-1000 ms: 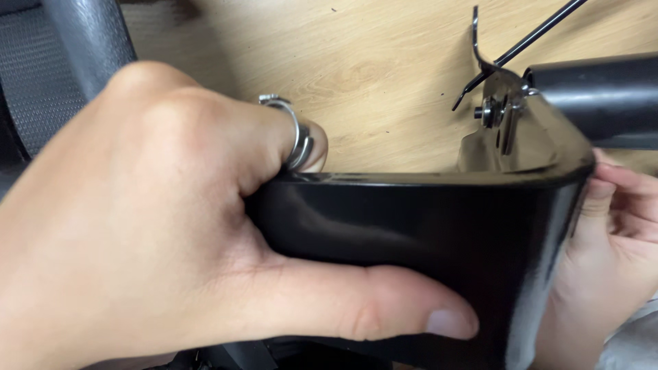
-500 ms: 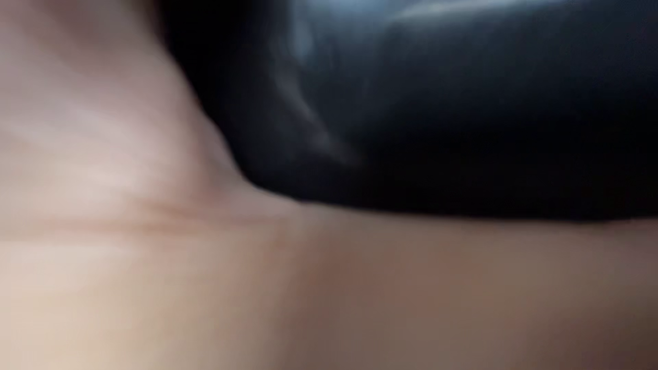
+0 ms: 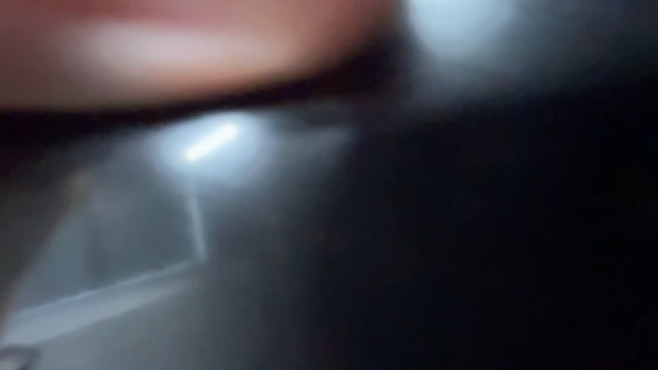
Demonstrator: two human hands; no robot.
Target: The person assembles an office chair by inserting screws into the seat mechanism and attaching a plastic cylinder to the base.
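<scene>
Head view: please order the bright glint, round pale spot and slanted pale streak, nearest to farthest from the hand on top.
Heavy blur; judged by image position only.
1. Bright glint, centre-left, just under the hand.
2. Round pale spot, upper right, beside the hand's end; nearly tied with the glint.
3. Slanted pale streak, lower left.

1 blurred finger (image 3: 185, 48); 1 glossy black surface (image 3: 480, 240).
</scene>
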